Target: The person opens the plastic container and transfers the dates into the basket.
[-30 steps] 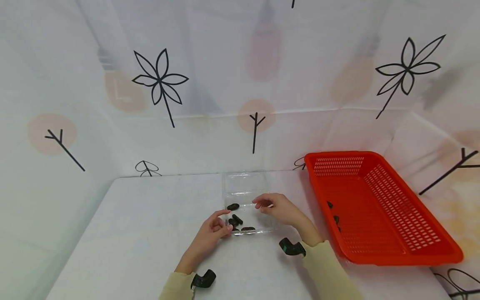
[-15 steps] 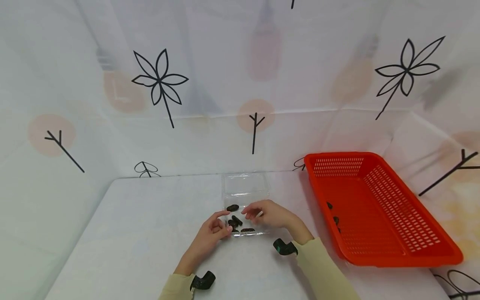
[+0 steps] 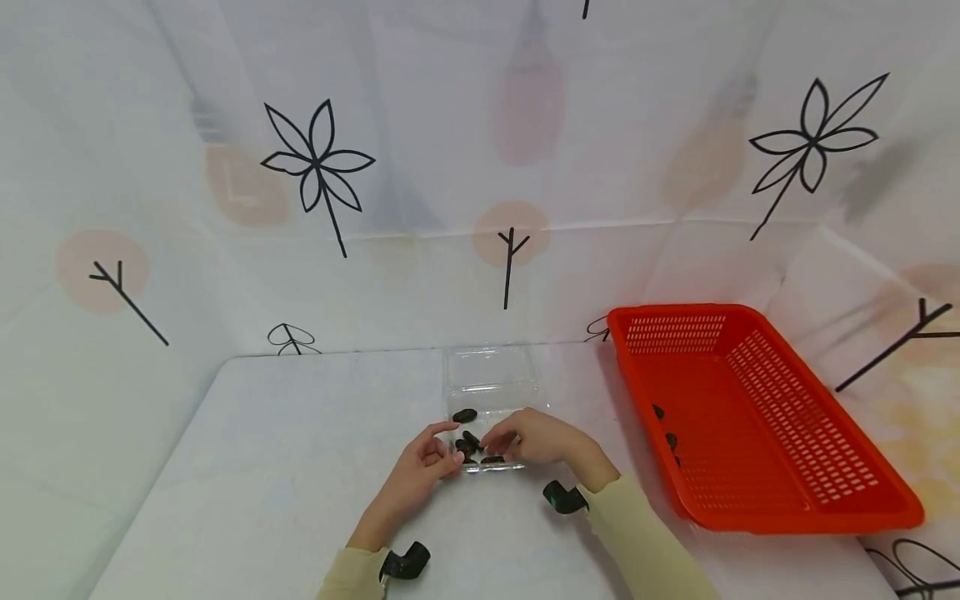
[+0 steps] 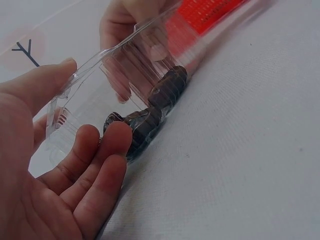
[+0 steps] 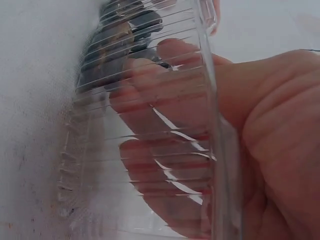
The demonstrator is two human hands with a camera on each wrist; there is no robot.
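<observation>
A person's left hand [image 3: 420,458] has its grip on the near left corner of a clear plastic box [image 3: 489,420]; the left wrist view shows the thumb at the rim and fingers bent against the outside of the ribbed wall. The box's clear lid [image 3: 491,367] is folded back, beyond both hands.

The right hand [image 3: 536,435] reaches into the box from the other side, just beside the left grip, its fingers bent and pointing down toward some small dark pieces [image 3: 470,439]. Whether this right grip pinches a piece or only hovers by it, I cannot tell; the fingers and the ribbed plastic hide the contact. The dark pieces lie inside the box, several clustered between the two grips and one longish, rounded piece [image 3: 465,415] a little farther off, just past the left index fingertip.

Well to the right of the right grip, a red plastic basket [image 3: 757,417] with slotted walls holds a few dark bits [image 3: 671,440] along its near-left side. Box and basket stand on a white-covered worktop [image 3: 262,467].
</observation>
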